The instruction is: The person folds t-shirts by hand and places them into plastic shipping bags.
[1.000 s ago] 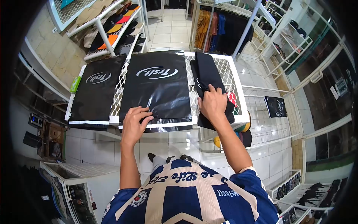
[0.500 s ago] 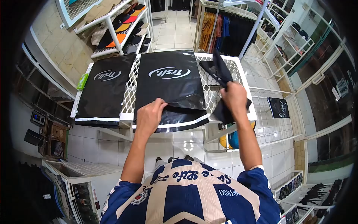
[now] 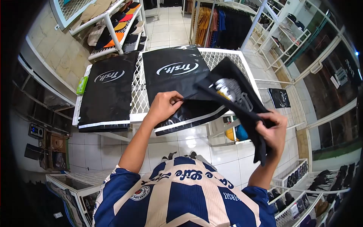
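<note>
A black plastic mailer bag (image 3: pixel 172 83) with a white "Trslt." logo lies on the white mesh-topped table, its mouth and white strip towards me. My left hand (image 3: pixel 164 108) pinches the upper lip of that mouth, so it gapes a little. In my right hand (image 3: pixel 273 128) is a folded black shirt (image 3: pixel 240 94) with a white and yellow print. The shirt is held up at the right, its far corner overlapping the bag's mouth in this view. A second black mailer bag (image 3: pixel 106 87) lies flat on the left, apart from both hands.
The white mesh table (image 3: pixel 139 90) spans the front. A green packet (image 3: pixel 81 85) sits at its left edge. Cap shelves (image 3: pixel 119 30) stand behind on the left, hanging clothes (image 3: pixel 219 26) behind on the right. Another black bag (image 3: pixel 279 98) lies beyond the table's right side.
My right hand has lifted the black shirt off the table's right side and brought it nearer to me, unveiling its print. The bag's mouth has shifted right and tilted with my left hand.
</note>
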The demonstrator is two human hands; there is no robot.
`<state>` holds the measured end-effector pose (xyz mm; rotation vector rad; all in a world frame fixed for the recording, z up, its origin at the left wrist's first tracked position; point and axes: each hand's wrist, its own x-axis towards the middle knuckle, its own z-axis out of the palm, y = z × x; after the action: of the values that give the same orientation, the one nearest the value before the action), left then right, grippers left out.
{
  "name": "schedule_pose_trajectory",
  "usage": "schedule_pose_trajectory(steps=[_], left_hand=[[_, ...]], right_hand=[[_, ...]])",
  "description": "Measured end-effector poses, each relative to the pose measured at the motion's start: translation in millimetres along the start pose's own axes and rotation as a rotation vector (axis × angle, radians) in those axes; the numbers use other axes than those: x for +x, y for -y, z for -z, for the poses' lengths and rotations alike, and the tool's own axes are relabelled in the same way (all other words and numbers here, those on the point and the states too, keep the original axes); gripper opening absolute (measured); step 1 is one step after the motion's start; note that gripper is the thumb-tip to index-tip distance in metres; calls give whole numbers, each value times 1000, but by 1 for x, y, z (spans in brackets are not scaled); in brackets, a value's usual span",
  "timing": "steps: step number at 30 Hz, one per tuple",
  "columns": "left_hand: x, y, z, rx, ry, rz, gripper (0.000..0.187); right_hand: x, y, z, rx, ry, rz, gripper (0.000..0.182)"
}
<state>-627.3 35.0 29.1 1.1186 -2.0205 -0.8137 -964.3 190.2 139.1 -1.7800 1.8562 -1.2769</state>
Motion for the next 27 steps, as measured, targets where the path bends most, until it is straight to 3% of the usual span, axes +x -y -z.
schedule_pose_trajectory(steps=[4, 6, 8, 11, 14, 18, 25, 27], left_hand=[[12, 28, -8, -139, -49, 95, 19], [19, 36, -8, -264, -33, 233, 22], [21, 33, -6, -264, -66, 208, 23], [20, -8, 3, -143, -212, 73, 15], [18, -38, 0, -69, -227, -97, 15], [17, -53, 1, 133, -149, -183, 15], [16, -53, 14, 175, -136, -187, 17], [18, -52, 14, 130, -126, -191, 18]], right_hand=[[-32, -26, -26, 144, 206, -38, 23], [-47, -36, -41, 126, 250, -19, 22], [-58, -31, -48, 192, 300, -126, 22], [-63, -29, -52, 168, 288, -125, 23], [-61, -26, -50, 162, 295, -112, 22], [-48, -17, -57, 155, 271, -88, 23], [-42, -13, -63, 150, 131, -122, 23], [-40, -15, -67, 109, 141, -11, 23]])
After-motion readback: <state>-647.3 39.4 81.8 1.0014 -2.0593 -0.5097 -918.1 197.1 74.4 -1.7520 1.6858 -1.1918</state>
